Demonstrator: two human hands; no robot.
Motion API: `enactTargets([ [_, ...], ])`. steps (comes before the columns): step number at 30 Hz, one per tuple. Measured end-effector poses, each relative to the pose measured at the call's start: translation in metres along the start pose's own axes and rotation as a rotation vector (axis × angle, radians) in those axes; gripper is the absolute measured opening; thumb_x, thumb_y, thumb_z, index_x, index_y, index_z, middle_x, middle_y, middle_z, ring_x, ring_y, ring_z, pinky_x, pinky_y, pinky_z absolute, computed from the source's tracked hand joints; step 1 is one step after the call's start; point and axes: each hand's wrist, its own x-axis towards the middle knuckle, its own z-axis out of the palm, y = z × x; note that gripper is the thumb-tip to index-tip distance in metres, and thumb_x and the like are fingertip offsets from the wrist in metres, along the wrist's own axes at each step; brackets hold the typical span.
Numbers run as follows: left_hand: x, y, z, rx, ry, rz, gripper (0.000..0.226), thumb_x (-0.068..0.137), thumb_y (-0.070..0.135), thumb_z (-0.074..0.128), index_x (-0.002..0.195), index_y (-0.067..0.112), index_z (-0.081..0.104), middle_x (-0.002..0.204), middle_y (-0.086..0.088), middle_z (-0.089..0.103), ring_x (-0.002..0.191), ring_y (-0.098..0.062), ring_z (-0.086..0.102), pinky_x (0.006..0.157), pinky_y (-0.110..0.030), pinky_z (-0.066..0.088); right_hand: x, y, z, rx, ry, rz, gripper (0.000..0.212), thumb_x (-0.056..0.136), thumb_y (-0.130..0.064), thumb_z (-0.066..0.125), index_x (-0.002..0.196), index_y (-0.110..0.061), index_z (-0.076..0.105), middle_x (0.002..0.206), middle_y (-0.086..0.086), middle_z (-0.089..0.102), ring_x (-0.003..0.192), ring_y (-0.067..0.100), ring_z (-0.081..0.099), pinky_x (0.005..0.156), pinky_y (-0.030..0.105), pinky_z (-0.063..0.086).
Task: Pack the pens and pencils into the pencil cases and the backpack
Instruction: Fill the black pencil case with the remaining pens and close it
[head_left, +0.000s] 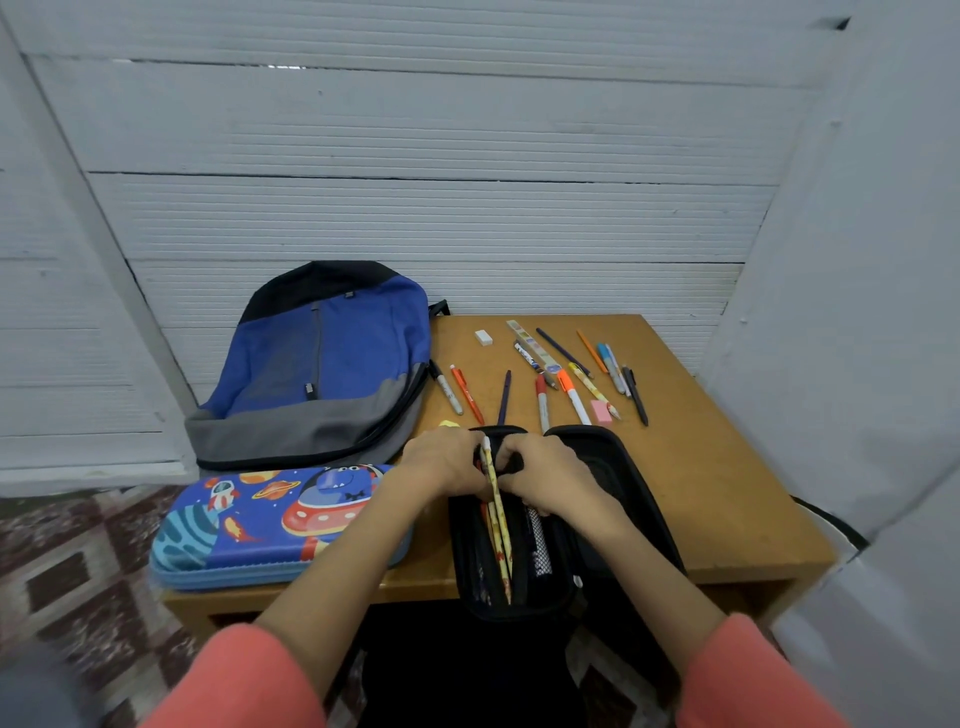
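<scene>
Tabletop (701, 467): we find that it carries every item. The work sits at its near edge.
Backpack (322, 364): it lies flat at the far left and nobody is touching it. We judge that it gets packed last.
Blue pencil case (249, 525): it is closed and sits just left of the black one, partly under the left forearm.
Black pencil case (608, 457): it is open with the lid laid back to the right. The base already holds several pencils and slightly overhangs the near edge.
Left hand (441, 465): the fingers are curled at the pencil's upper end and appear to pinch it.
Right hand (545, 470): the fingers are clamped on a dark strip at the top end of the case. We take the strip for a retaining band but cannot confirm it.
Yellow pencil (498, 514): it lies lengthwise in the base, with its eraser end up between the two hands.
Step in hand: we judge that this pencil is being seated.
- Keep the strip lifted and feed the pencil along its own length rather than pressing it down.
- Lay it parallel to its neighbours so the lid can close.
- Steady the base, given the overhang.
Orange-capped marker (571, 395): it is one of many loose pens and pencils fanned out beyond the case, well apart from the hands and not yet packed.
Pink eraser (601, 410): it lies among those pens, and we would leave it where it is.
</scene>
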Motion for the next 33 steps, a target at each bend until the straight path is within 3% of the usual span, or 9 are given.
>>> enactTargets([
  [3, 0.002, 0.002, 0.0, 0.031, -0.03, -0.006, 0.05, 0.076, 0.043, 0.07, 0.121, 0.026, 0.055, 0.109, 0.0, 0.06, 0.102, -0.021, 0.057, 0.079, -0.033, 0.048, 0.003, -0.003, 0.006, -0.098, 0.125, -0.027, 0.018, 0.085, -0.022, 0.066, 0.1, -0.023, 0.057, 0.094, -0.002, 0.058, 0.093, 0.021, 0.059, 0.072, 0.034, 0.048],
  [7, 0.004, 0.002, -0.003, 0.036, -0.076, 0.006, 0.043, 0.077, 0.041, 0.068, 0.115, 0.023, 0.057, 0.103, 0.001, 0.057, 0.095, -0.019, 0.055, 0.076, -0.032, 0.047, 0.008, -0.002, 0.006, -0.121, 0.178, -0.04, 0.024, 0.083, -0.025, 0.07, 0.1, -0.02, 0.055, 0.088, -0.003, 0.051, 0.087, 0.02, 0.056, 0.068, 0.031, 0.043],
  [13, 0.005, 0.005, -0.004, 0.065, -0.094, -0.011, 0.019, 0.08, 0.035, 0.058, 0.091, 0.02, 0.056, 0.092, 0.0, 0.055, 0.085, -0.019, 0.055, 0.066, -0.03, 0.042, 0.015, -0.001, 0.012, -0.211, 0.296, -0.11, 0.021, 0.088, -0.031, 0.067, 0.104, -0.019, 0.06, 0.098, 0.002, 0.063, 0.093, 0.023, 0.062, 0.074, 0.034, 0.049],
  [20, 0.006, 0.005, -0.002, 0.036, -0.061, -0.034, 0.029, 0.091, 0.038, 0.045, 0.103, 0.017, 0.061, 0.097, -0.002, 0.056, 0.092, -0.02, 0.055, 0.075, -0.032, 0.043, 0.026, 0.001, 0.016, -0.226, 0.321, -0.119, 0.016, 0.089, -0.033, 0.064, 0.093, -0.017, 0.065, 0.09, 0.003, 0.064, 0.087, 0.022, 0.063, 0.075, 0.036, 0.053],
  [24, 0.009, 0.004, 0.0, 0.067, -0.042, -0.032, 0.034, 0.093, 0.039, 0.042, 0.113, 0.019, 0.062, 0.11, -0.004, 0.059, 0.1, -0.022, 0.056, 0.076, -0.033, 0.043, 0.027, 0.008, 0.017, -0.036, 0.329, -0.037, 0.024, 0.088, -0.037, 0.063, 0.083, -0.014, 0.069, 0.08, 0.0, 0.066, 0.077, 0.019, 0.062, 0.069, 0.034, 0.052],
  [28, 0.01, 0.004, 0.001, 0.107, -0.034, -0.022, 0.038, 0.096, 0.044, 0.042, 0.126, 0.026, 0.057, 0.118, -0.004, 0.057, 0.109, -0.023, 0.054, 0.076, -0.032, 0.04, 0.031, 0.014, 0.017, 0.103, 0.301, 0.036, 0.02, 0.087, -0.036, 0.064, 0.085, -0.018, 0.072, 0.07, -0.004, 0.063, 0.074, 0.016, 0.061, 0.065, 0.029, 0.048],
  [33, 0.008, 0.006, -0.001, 0.129, -0.019, -0.012, 0.042, 0.094, 0.052, 0.048, 0.133, 0.036, 0.052, 0.122, -0.003, 0.057, 0.115, -0.023, 0.054, 0.08, -0.033, 0.042, 0.034, 0.018, 0.02, 0.169, 0.309, 0.062, 0.017, 0.09, -0.03, 0.061, 0.085, -0.02, 0.074, 0.073, -0.005, 0.064, 0.079, 0.016, 0.063, 0.069, 0.029, 0.048],
])
